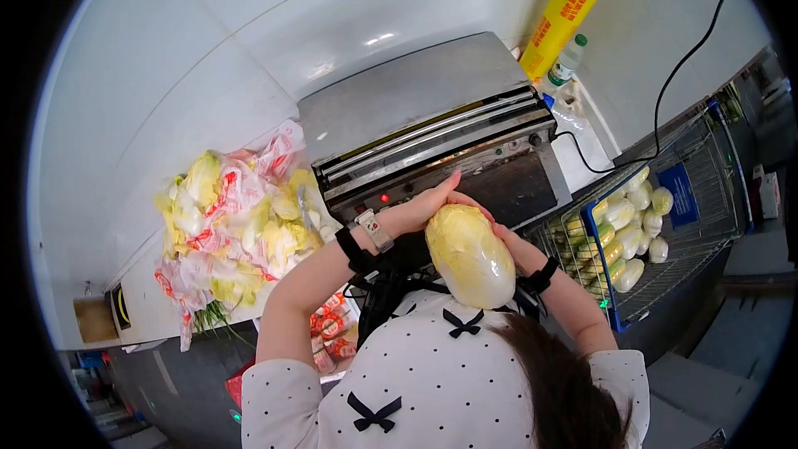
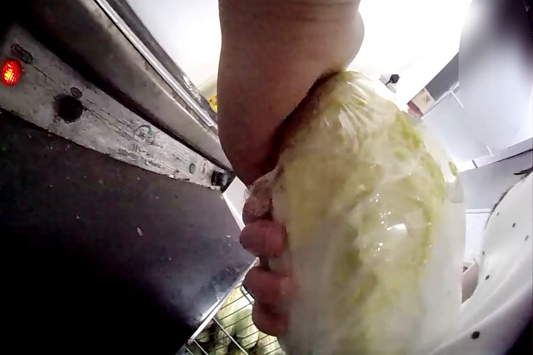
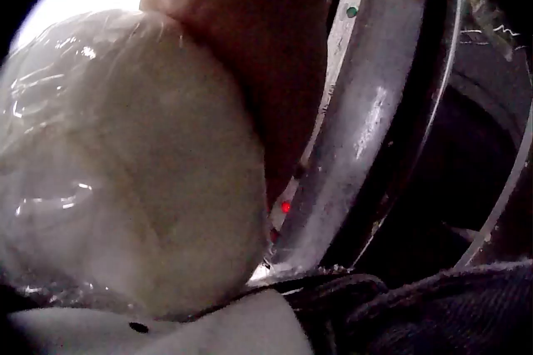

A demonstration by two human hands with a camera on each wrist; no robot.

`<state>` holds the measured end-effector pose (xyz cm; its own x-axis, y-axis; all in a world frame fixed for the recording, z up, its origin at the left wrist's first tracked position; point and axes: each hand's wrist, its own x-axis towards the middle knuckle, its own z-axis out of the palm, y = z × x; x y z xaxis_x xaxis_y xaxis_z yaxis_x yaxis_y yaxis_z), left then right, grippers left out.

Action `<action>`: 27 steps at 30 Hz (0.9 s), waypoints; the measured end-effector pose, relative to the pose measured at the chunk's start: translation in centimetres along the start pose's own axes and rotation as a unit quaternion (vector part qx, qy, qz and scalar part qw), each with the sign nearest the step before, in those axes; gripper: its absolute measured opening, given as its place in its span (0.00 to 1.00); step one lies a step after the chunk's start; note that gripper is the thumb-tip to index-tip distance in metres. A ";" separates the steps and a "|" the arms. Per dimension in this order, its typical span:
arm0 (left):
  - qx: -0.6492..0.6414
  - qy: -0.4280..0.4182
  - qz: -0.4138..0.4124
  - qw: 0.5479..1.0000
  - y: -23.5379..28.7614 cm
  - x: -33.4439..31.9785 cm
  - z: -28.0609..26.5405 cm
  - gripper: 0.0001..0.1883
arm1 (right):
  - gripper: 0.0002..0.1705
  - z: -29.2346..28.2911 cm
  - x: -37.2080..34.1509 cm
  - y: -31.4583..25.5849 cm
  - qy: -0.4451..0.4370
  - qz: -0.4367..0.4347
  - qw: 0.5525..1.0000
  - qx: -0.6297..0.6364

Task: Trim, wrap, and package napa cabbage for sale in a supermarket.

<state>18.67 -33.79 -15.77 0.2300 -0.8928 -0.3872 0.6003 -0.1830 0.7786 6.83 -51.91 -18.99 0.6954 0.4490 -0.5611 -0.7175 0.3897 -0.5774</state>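
Observation:
A napa cabbage in shiny clear film is held between both hands close in front of the person's chest. The left hand holds its far, leafy end, with the fingers reaching over toward the other hand. Along its right side, the right hand grips it. In the left wrist view, curled fingers press against the cabbage's side. The right wrist view has the pale, film-covered cabbage filling its left part, the right hand behind it.
Beyond the hands stands a film wrapping machine with a lit red light. Loose cabbages and plastic bags heap at left. A cart with several wrapped cabbages is at right. A yellow roll and a bottle stand behind.

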 end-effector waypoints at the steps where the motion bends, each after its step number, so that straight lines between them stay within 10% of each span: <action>1: -0.003 0.009 -0.007 1.000 -0.2 0.1 -0.2 0.43 | 0.28 -0.2 0.2 0.2 -0.001 0.006 1.000 0.006; 12: 0.151 0.176 -0.018 0.973 2.6 -4.4 0.4 0.46 | 0.32 0.1 0.5 -2.9 -0.086 -0.124 0.976 0.156; 15: 0.111 0.146 0.036 0.982 4.4 -5.9 3.8 0.50 | 0.33 0.7 1.6 -6.8 -0.086 -0.170 0.980 0.052; 17: 0.252 0.262 0.228 0.903 2.5 -4.1 3.3 0.52 | 0.32 4.4 0.6 -10.7 0.000 -0.225 0.965 -0.133; 19: -0.045 0.256 0.195 0.946 5.3 -5.5 4.9 0.50 | 0.35 7.2 0.8 -13.4 0.043 -0.242 0.945 -0.215; 27: -0.296 0.071 0.442 0.844 8.2 -9.5 4.3 0.34 | 0.30 17.0 -4.2 -21.4 -0.029 -0.303 0.945 -0.119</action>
<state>18.14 -28.60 -3.63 0.8528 -0.5065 0.1270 0.4135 0.8036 0.4281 18.54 -48.47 5.85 0.9675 0.2469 -0.0544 -0.1530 0.4006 -0.9034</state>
